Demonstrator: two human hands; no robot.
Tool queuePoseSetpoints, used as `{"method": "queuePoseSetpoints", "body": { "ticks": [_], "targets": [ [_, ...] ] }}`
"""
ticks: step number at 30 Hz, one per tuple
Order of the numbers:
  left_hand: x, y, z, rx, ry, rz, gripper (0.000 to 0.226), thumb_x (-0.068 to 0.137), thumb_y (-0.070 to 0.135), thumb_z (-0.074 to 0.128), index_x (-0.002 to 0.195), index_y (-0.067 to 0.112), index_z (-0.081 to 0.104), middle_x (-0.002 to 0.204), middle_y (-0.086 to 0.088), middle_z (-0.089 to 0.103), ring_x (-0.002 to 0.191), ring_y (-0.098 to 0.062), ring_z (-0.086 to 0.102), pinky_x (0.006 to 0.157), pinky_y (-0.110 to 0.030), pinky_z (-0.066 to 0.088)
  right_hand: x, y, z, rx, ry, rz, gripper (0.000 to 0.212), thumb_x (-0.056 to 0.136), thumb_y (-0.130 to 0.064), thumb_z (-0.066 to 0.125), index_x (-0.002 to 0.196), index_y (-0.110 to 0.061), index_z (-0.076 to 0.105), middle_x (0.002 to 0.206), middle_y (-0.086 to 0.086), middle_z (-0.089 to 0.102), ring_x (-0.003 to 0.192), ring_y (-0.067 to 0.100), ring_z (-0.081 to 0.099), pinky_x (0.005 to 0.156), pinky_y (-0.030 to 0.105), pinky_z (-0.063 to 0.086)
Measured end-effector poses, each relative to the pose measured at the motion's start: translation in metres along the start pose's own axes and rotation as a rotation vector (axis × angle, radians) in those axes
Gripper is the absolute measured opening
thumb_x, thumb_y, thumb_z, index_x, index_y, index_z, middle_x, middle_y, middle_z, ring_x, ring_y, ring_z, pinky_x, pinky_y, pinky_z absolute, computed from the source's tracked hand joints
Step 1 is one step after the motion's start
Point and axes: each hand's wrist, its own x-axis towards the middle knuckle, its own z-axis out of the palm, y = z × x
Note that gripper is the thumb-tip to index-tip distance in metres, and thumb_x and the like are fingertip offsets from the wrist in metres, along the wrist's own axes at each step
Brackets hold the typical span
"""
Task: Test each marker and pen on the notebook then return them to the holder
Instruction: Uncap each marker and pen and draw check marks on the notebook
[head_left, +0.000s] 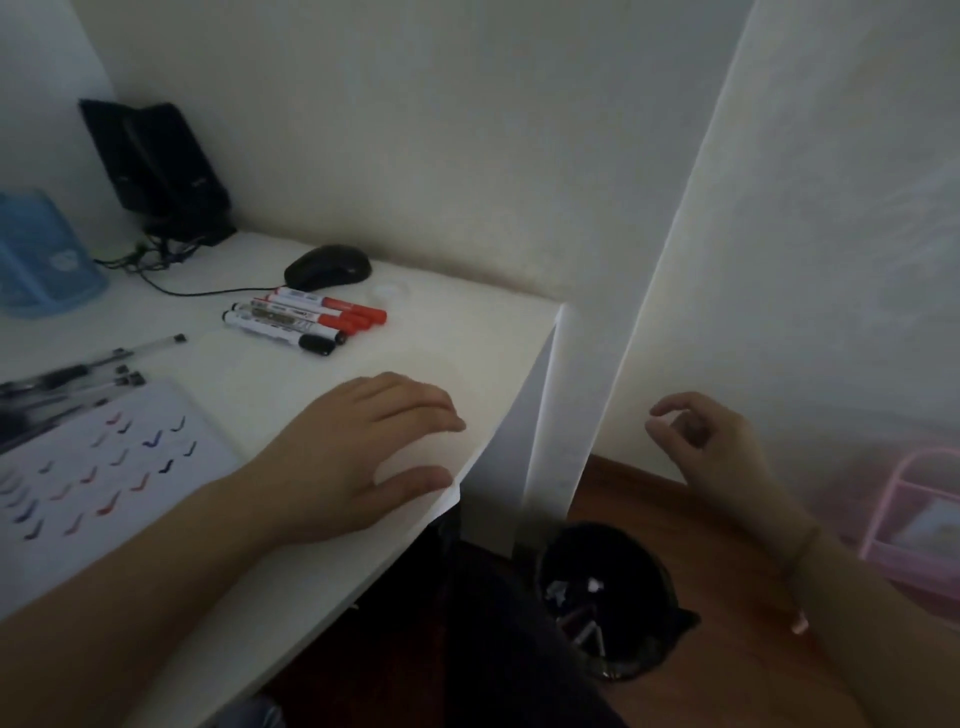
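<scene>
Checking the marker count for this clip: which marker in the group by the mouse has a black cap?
The black-capped marker, the one lying at the front of the group, nearest the left hand. The other markers behind it have red caps.

The left grip (358, 457) lies palm-down with its fingers spread and relaxed, forearm stretched out behind it, while the right grip (706, 447) hangs in the air, fingers loosely curled and holding nothing.

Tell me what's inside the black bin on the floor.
The black bin holds a few pale scraps and what look like discarded markers; its dark interior hides anything deeper.
</scene>
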Motion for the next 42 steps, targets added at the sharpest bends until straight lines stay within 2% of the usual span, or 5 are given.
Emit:
{"method": "queuePoseSetpoints", "body": {
  "ticks": [6,13,18,24,42],
  "targets": [
    [-0.007,-0.009,-0.012,0.088,0.062,-0.263,0.046,0.093,0.056,0.036,0.120,0.025,0.057,0.121,0.006,0.058,0.110,-0.013,0.054,0.088,-0.034,0.046,0.031,-0.059,0.026,0.087,-0.018,-0.098,0.004,0.086,-0.021,0.066,0.089,-0.019,0.066,0.054,0.000,0.057,0.050,0.014,0.053,0.052,0.020,0.043],
    [-0.077,-0.051,-0.056,0.145,-0.340,-0.812,0.092,0.062,0.087,0.004,0.138,0.042,0.030,0.144,0.015,0.032,0.131,-0.014,0.033,0.109,-0.047,0.029,0.060,-0.173,0.105,0.284,-0.185,-0.332,0.001,0.086,-0.018,0.065,0.086,-0.018,0.066,0.054,0.003,0.057,0.045,0.013,0.048,0.047,0.020,0.041],
    [-0.145,-0.073,-0.079,0.067,-0.184,-1.055,0.064,0.083,0.067,0.046,0.135,0.031,0.041,0.140,0.008,0.039,0.124,-0.016,0.042,0.104,-0.035,0.038,0.061,-0.254,0.202,0.313,-0.383,-0.508,0.007,0.084,-0.019,0.068,0.081,-0.024,0.064,0.055,-0.005,0.057,0.047,0.006,0.046,0.050,0.016,0.038],
    [-0.177,-0.089,-0.083,0.166,0.166,-1.098,0.022,0.088,0.040,0.054,0.102,0.024,0.060,0.100,0.006,0.055,0.091,-0.013,0.053,0.078,-0.026,0.045,0.058,-0.344,0.314,0.003,-0.590,-0.772,0.011,0.086,-0.034,0.059,0.096,-0.033,0.063,0.086,-0.015,0.063,0.073,0.002,0.053,0.071,0.025,0.047],
    [-0.207,-0.111,-0.092,-0.137,0.015,-0.915,0.051,0.086,0.033,0.066,0.132,0.020,0.049,0.131,-0.002,0.045,0.113,-0.021,0.037,0.097,-0.037,0.039,0.077,-0.474,0.516,-0.331,-0.764,-1.071,0.025,0.089,-0.045,0.052,0.102,-0.028,0.065,0.110,0.000,0.057,0.096,0.021,0.056,0.082,0.037,0.050]
  ]
}}
